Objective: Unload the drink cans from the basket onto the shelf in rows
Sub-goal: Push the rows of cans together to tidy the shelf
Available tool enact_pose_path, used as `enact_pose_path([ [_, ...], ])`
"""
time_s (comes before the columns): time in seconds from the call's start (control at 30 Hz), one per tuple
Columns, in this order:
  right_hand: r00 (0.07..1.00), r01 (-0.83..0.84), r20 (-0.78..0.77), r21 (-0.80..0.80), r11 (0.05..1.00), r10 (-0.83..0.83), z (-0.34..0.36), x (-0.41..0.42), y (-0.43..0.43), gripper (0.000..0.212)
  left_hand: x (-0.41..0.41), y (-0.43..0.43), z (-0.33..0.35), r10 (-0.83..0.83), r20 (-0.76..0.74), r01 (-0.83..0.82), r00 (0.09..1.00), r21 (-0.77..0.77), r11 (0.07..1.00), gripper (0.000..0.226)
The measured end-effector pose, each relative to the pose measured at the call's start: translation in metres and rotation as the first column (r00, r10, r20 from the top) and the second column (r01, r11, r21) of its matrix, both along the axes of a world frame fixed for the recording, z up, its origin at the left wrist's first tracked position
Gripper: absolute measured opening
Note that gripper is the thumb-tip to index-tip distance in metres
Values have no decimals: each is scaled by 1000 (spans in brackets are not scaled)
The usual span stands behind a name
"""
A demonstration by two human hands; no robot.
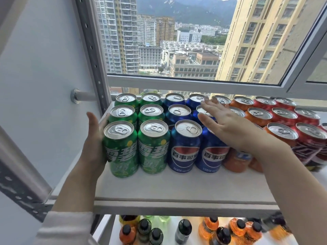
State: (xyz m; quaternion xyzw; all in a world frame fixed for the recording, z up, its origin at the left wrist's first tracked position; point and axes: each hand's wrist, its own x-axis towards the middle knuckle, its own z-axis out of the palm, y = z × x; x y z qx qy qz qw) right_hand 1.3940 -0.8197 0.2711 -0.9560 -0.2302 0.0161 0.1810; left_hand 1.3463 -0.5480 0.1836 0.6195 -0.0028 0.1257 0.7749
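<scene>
Six green cans [153, 147] stood at the left end of the white shelf [177, 188], two across and three deep, all upright with their ring pulls on top. Touching them on the right, six blue cans [184, 152] stood in the same pattern. Further right were orange cans [258, 114] and then red cans [284, 115], with every row running back toward the window [194, 80].

The left hand [93, 142] lay flat against the outer side of the front green can, palm on the metal and thumb pointing up. Its fingers were straight rather than wrapped round the can.

The right hand [224, 124] hung over the blue and orange cans, palm down, fingers stretched out and spread apart, holding nothing. Its edges were a little blurred, and I could not tell whether it touched the lids beneath. It hid the top of the front right blue can.

On a lower shelf [169, 232] stood dark-capped bottles [184, 228], some orange, some green or dark. A white sleeve [67, 228] covered the left forearm. Beyond the glass rose tall buildings and hills.
</scene>
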Motion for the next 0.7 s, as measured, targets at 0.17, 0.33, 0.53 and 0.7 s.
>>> enact_pose_path([
  [0.17,1000,10,7,-156,988,-9,-11,7,-1,66,1,-5,3,-1,12,2,1000,-28,1000,77],
  [0.33,1000,13,18,-160,987,-10,-12,9,-1,64,-3,-11,6,9,7,-9,1000,-19,1000,76],
  [0.53,1000,0,-14,-140,990,-1,-9,7,-1,68,-6,-10,9,33,-13,-33,999,-10,999,75],
  [0.7,1000,3,-2,-62,998,-3,-7,0,12,90,-8,-6,10,78,-42,-78,996,14,997,76],
])
